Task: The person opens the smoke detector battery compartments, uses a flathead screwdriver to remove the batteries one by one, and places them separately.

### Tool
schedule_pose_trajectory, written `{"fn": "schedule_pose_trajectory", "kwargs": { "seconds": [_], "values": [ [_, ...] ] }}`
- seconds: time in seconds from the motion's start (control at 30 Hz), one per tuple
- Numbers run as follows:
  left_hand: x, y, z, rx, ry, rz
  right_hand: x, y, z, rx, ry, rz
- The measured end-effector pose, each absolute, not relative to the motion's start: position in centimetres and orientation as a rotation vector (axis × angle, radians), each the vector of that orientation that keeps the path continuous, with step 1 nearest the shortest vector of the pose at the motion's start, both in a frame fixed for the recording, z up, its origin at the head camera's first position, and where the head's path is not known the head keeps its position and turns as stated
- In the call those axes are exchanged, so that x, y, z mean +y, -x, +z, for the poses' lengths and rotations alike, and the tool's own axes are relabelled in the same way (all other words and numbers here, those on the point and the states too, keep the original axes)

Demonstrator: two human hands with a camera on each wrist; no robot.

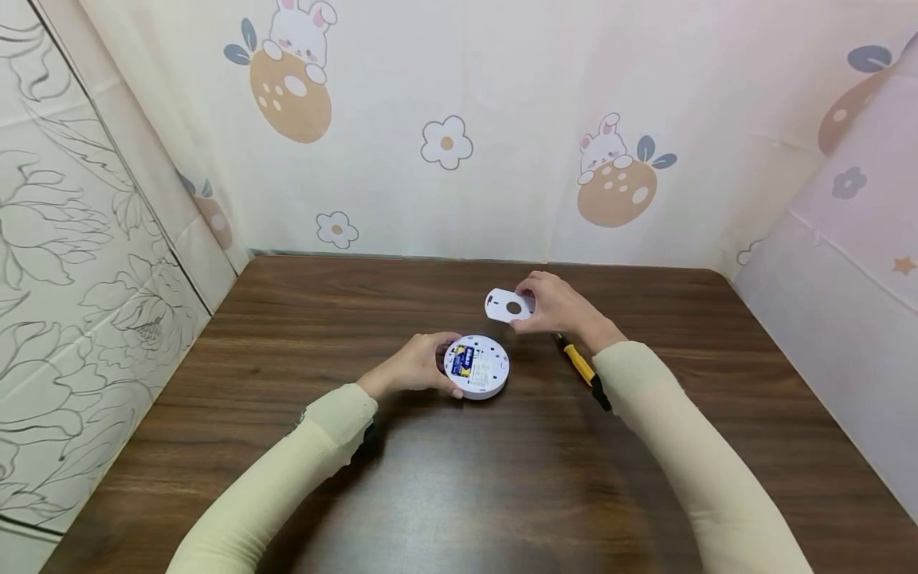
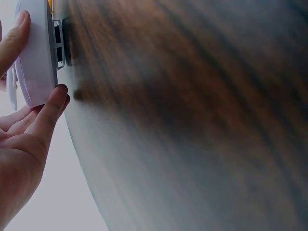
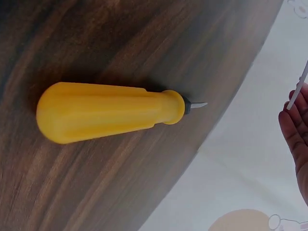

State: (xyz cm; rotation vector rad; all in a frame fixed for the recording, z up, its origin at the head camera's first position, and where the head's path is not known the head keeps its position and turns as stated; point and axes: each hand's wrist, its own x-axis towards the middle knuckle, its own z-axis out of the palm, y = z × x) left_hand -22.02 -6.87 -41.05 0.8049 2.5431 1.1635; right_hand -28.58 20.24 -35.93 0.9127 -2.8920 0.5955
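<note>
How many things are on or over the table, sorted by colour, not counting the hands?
White: 2, the round device and the flat cover plate
Yellow: 1, the screwdriver
Total: 3

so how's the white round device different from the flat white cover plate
The round device rests on the table, held by the left hand; the cover plate is lifted off the table, pinched in the right hand. The device is thick, with a blue and yellow battery showing; the plate is thin, with a round hole in its middle. Both are white plastic.
</note>
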Motion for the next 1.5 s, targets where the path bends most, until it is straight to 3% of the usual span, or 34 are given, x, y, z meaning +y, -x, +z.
{"fn": "schedule_pose_trajectory", "kwargs": {
  "seconds": [0.83, 1.5],
  "values": [
    [-7.1, 22.3, -40.8, 2.555, -0.851, 1.135, 19.4, 30.6, -40.0, -3.036, -0.649, 0.473],
    [-7.2, 22.4, -40.6, 2.543, -0.823, 1.142, 19.1, 31.1, -41.0, -3.121, -0.616, 0.427]
  ]
}}
